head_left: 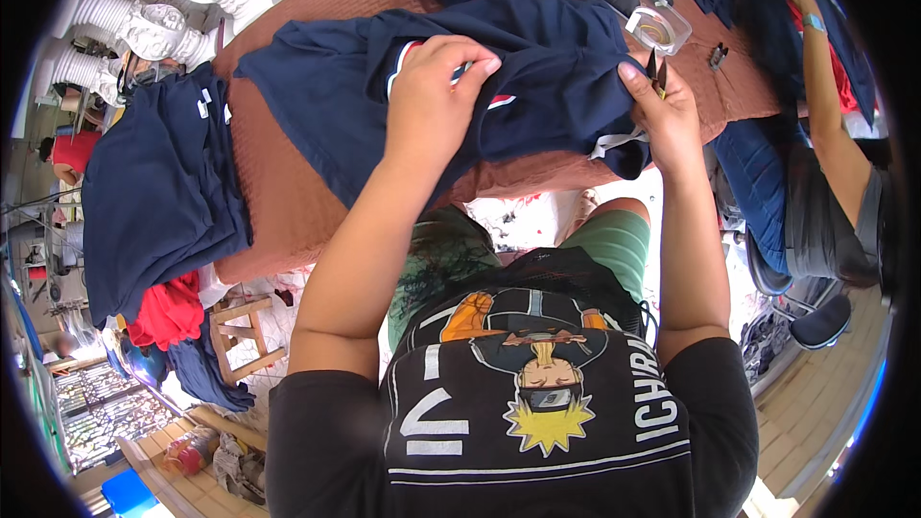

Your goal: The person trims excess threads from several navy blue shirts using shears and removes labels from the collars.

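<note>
A navy garment (326, 67) lies spread and rumpled over the brown-covered table in front of me. It has white and red striped trim at an opening near its middle. My left hand (439, 86) is closed on the garment by that trim, with thumb and fingers pinching the cloth. My right hand (669, 115) is at the garment's right end, its thumb against the cloth. Small thread snips (658, 75) sit in that hand, dark blades pointing away from me. Beneath the right hand, a white strip (614, 144) hangs at the cloth's edge.
A clear plastic box (660, 29) and a small dark object (718, 57) lie right on the brown cloth (278, 173). Navy garments (163, 182) hang over the left edge; more are piled at the far side. A co-worker's arm (825, 96) reaches over dark cloth at right.
</note>
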A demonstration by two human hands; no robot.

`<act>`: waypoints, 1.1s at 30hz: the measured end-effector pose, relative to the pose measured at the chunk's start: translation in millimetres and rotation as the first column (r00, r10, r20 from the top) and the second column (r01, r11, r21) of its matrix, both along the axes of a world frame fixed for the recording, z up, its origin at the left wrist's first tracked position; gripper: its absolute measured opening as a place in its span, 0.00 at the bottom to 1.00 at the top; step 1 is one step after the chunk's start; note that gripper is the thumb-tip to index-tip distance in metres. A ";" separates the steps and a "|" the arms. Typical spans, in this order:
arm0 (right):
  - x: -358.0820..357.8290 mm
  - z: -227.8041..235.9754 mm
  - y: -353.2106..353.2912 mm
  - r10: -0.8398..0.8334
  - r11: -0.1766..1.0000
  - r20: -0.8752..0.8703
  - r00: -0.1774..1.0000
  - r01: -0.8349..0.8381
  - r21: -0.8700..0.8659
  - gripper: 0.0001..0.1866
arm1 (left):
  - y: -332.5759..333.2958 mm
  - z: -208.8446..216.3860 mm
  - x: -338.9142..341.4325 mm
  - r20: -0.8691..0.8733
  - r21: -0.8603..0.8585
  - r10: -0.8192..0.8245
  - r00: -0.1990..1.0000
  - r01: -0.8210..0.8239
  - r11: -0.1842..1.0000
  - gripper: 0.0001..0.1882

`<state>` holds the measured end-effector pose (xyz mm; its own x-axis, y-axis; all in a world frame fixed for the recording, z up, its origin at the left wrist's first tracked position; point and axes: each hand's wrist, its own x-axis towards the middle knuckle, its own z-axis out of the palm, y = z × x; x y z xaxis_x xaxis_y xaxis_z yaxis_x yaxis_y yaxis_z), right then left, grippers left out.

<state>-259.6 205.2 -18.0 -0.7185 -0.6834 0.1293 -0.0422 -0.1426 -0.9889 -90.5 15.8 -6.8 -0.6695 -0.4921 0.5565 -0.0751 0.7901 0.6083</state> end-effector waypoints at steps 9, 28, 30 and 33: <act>-14.2 -12.8 17.1 0.016 0.996 0.011 1.000 -0.015 -0.085 0.10 | 0.4 42.4 61.1 -0.078 0.428 -0.561 0.824 0.535 0.728 0.13; -14.6 -14.5 21.7 -0.051 0.997 0.024 0.998 0.053 -0.059 0.11 | 17.1 51.6 63.2 -0.411 0.330 -0.443 0.797 0.583 0.743 0.11; -15.4 -16.3 22.5 -0.062 0.997 0.006 0.998 0.062 -0.040 0.12 | -2.4 66.2 77.6 -0.517 0.252 -0.695 0.500 0.865 0.434 0.19; -12.7 -14.9 20.8 -0.057 0.997 0.013 0.998 0.057 -0.052 0.12 | -9.2 73.6 89.7 -0.443 0.247 -0.721 0.532 0.846 0.472 0.18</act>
<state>-272.3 226.0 -32.9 -0.7578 -0.6337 0.1553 -0.0406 -0.1918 -0.9806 -0.8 6.6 66.8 -0.7555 -0.0315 0.6544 0.6472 0.1192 0.7529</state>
